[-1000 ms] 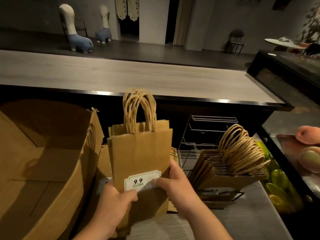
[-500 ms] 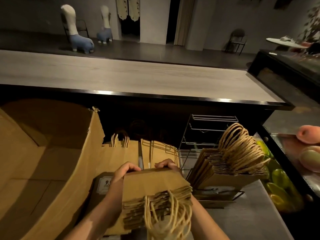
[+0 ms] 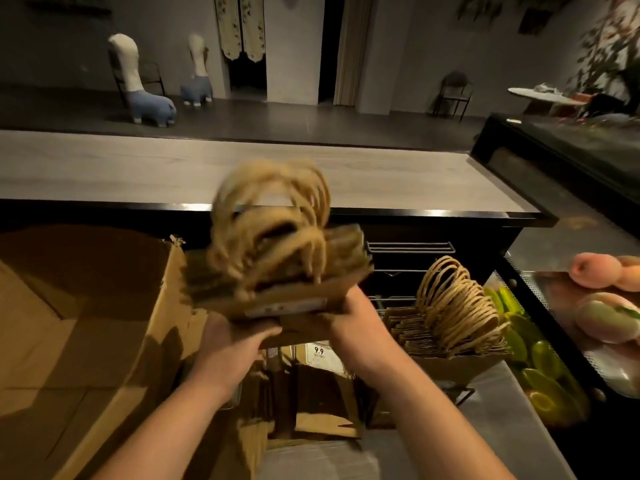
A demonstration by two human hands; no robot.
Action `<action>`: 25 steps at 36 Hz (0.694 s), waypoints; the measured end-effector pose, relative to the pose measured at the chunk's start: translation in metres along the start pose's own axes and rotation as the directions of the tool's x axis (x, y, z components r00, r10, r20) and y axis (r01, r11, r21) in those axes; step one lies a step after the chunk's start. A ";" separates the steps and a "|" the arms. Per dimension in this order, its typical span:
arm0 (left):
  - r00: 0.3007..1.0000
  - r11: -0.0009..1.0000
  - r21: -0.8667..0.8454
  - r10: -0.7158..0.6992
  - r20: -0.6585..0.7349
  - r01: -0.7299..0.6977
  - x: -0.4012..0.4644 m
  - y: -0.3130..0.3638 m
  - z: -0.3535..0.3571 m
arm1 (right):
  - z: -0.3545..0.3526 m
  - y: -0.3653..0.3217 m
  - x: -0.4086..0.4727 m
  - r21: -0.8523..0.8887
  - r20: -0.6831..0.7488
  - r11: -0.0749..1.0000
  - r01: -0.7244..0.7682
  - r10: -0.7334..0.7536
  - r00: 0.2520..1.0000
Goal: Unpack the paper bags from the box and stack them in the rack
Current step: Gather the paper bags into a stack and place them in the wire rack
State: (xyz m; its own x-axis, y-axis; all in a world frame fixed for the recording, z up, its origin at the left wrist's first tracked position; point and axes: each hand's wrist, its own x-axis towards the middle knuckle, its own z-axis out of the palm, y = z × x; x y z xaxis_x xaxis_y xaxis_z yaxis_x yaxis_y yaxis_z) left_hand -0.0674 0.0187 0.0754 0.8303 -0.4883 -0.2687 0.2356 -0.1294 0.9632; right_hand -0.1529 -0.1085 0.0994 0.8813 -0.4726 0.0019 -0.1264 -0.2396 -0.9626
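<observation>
1. two bare forearms reached up from the bottom edge of the head view, and both hands held one bundle of paper bags above the work area.
2. the left hand gripped the bundle's lower left edge, its thumb lying across the near face and the other fingers hidden beneath.
3. the right hand clasped the lower right corner, its fingers wrapped out of sight behind the paper, so their exact spread could not be told.
4. the bundle was blurred; its twisted handles stood up and fanned over the top, and a pale label showed on the near face.
5. below the hands, more flat bags lay in shadow, one showing a label that read 9.9.
6. to the left stood the open cardboard box, its torn flap just beside the held bundle.
7. to the right, the wire rack sat on a steel table and already carried a row of bags leaning together with their handles upward.
8. further right, a display case showed green-yellow slices and pinkish round items.
9. beyond the hands ran a long pale wooden counter with a dark edge.
10. farthest off, two blue and white animal-shaped figures and a dark chair stood on the floor.
</observation>
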 end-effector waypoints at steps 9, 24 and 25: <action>0.937 0.940 -0.107 0.335 0.098 -0.325 0.004 0.067 0.037 | -0.070 -0.094 -0.023 -0.185 0.000 0.982 0.034 -0.035 0.999; 0.905 0.942 -0.119 0.334 0.264 -0.313 0.030 0.075 0.142 | -0.175 -0.065 -0.004 -0.047 0.011 0.984 -0.170 0.170 0.985; 0.905 0.943 -0.115 0.331 0.268 -0.311 0.031 0.073 0.146 | -0.177 -0.061 -0.004 -0.028 0.013 0.985 -0.173 0.173 0.985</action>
State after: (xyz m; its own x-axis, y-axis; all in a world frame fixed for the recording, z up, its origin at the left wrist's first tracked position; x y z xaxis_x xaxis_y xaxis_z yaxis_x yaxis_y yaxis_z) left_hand -0.0983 -0.1316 0.1382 0.6939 -0.7158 0.0779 0.0216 0.1288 0.9914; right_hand -0.2295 -0.2424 0.2060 0.8520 -0.4958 -0.1683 -0.2894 -0.1782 -0.9405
